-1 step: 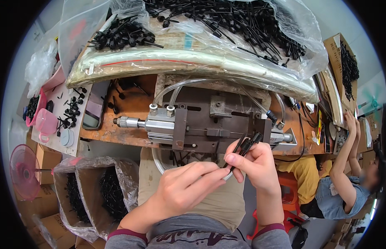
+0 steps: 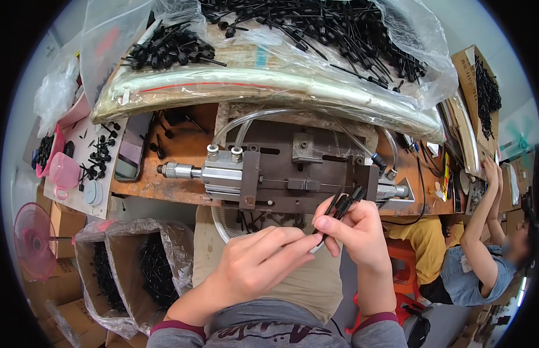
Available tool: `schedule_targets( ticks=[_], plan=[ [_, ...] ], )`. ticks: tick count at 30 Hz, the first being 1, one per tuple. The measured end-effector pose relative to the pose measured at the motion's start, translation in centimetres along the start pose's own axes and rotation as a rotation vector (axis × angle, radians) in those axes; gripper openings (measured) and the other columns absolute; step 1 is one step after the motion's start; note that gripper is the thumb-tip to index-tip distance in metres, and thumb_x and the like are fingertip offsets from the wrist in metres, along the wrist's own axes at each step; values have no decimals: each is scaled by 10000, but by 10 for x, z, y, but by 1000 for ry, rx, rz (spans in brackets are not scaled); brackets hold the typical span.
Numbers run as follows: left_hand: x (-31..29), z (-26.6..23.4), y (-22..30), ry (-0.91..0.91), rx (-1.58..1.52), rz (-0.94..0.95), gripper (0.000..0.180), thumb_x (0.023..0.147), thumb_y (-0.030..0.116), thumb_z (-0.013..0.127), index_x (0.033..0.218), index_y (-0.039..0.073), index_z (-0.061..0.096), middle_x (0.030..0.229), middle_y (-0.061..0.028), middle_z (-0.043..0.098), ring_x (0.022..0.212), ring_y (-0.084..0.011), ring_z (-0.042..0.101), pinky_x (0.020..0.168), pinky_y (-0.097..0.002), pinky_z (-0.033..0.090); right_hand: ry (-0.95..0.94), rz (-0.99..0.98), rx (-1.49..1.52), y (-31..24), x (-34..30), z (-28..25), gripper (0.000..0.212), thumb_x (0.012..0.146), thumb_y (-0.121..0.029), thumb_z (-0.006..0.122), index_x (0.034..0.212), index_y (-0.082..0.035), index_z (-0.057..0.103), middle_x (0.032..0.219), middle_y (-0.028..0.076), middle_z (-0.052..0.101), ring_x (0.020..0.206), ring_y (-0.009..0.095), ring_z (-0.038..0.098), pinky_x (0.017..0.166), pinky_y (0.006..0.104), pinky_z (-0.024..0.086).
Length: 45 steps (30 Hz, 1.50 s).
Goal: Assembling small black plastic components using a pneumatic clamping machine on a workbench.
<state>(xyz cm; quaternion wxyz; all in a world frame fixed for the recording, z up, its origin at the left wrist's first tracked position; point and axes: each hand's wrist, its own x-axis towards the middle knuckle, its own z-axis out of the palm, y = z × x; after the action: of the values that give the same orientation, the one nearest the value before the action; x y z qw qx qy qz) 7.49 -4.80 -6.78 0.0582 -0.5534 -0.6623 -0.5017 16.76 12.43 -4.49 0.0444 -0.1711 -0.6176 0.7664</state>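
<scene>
Over my lap, just in front of a metal clamping fixture [image 2: 307, 156], both hands meet. My right hand [image 2: 362, 235] grips black plastic parts with thin stems [image 2: 349, 200]; their thick ends stick up past my fingers. How many it holds I cannot make out. My left hand [image 2: 260, 261] reaches across with its fingers pressed together at the lower end of a stem, by my right thumb. What lies between the left fingertips is mostly hidden. The fixture carries a silver cylinder [image 2: 223, 180] with clear air hoses at its left.
A plastic-lined tray [image 2: 269, 81] heaped with similar black parts lies behind the fixture. Lined boxes [image 2: 147, 272] of parts stand at lower left, near a pink fan [image 2: 34, 235]. Pink cup [image 2: 64, 169] at left. A co-worker [image 2: 478, 261] sits at right, reaching toward a carton.
</scene>
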Motion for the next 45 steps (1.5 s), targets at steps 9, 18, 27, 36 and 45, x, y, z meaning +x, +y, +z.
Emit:
schedule_targets(
  ticks=[9,18,27,36,45],
  plan=[
    [-2,6,-10,2,89,-21,296,662,67,808,943,35,720,1032,-93,671,782,-210,660,620,-299,542,237,-161,-3,11,-15,-4,130,938,-46,594,1010,50,645,848,91,671,591,77,565,528,199,427],
    [1,36,-25,-132,417,-8,261,667,91,773,900,18,682,1232,-118,645,687,-189,637,635,-291,511,462,-500,-159,17,-37,4,160,937,31,539,1090,73,557,1028,193,644,712,183,648,647,277,534],
    [6,34,-24,-159,425,-47,239,677,114,780,889,40,697,1210,-103,661,587,-167,611,578,-274,492,446,-804,-682,37,-38,-1,249,798,127,676,1013,43,582,1133,278,628,870,283,707,766,323,606],
    [6,16,-2,-56,-347,-187,403,657,83,841,1035,38,708,1057,-103,698,746,-177,697,642,-268,564,523,-1162,-1178,49,-34,-6,305,660,20,764,962,39,721,954,113,613,750,242,658,591,301,560],
    [-7,5,2,-52,-193,-3,304,698,42,794,989,0,715,948,-100,674,726,-195,679,616,-282,560,537,-941,-872,45,-30,3,209,769,69,710,976,48,696,1053,180,667,818,260,695,678,307,601]
  ],
)
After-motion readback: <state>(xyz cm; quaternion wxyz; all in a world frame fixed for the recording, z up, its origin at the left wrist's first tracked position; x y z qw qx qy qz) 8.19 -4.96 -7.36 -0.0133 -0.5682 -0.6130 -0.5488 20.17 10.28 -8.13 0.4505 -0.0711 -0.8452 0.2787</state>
